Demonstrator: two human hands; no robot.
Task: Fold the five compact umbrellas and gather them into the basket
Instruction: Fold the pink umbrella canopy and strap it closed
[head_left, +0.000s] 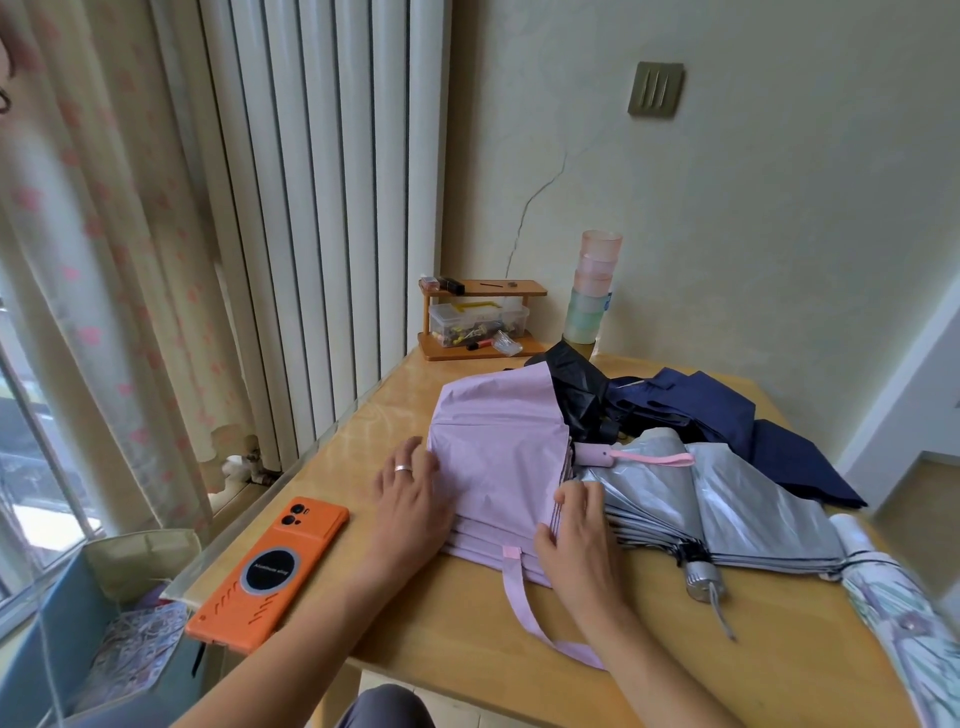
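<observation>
**Clerk:** Item, lilac umbrella (498, 467). Location?

**Checker:** On the wooden table (467, 639) at 12 o'clock, canopy flattened between both hands. Its long axis seems to run 9 to 3 o'clock, with the pink handle (592, 457) at the 3 o'clock end.

**Clerk:** Hands?

**Checker:** Left hand (410, 499): fingers straight, pressing the 9 o'clock edge. Right hand (576, 525): bent over the pleats at the 3 o'clock edge. Whether it pinches or only presses, cannot tell. Both are equally near.

**Clerk:** Tie strap (515, 587)?

**Checker:** Loose, trailing toward 6 o'clock, nearer the right hand.

**Clerk:** Basket (145, 545)?

**Checker:** Below the table edge at 8 o'clock, on the left hand's side. The silver umbrella (727, 499) lies just beside the lilac one at 3 o'clock.
</observation>
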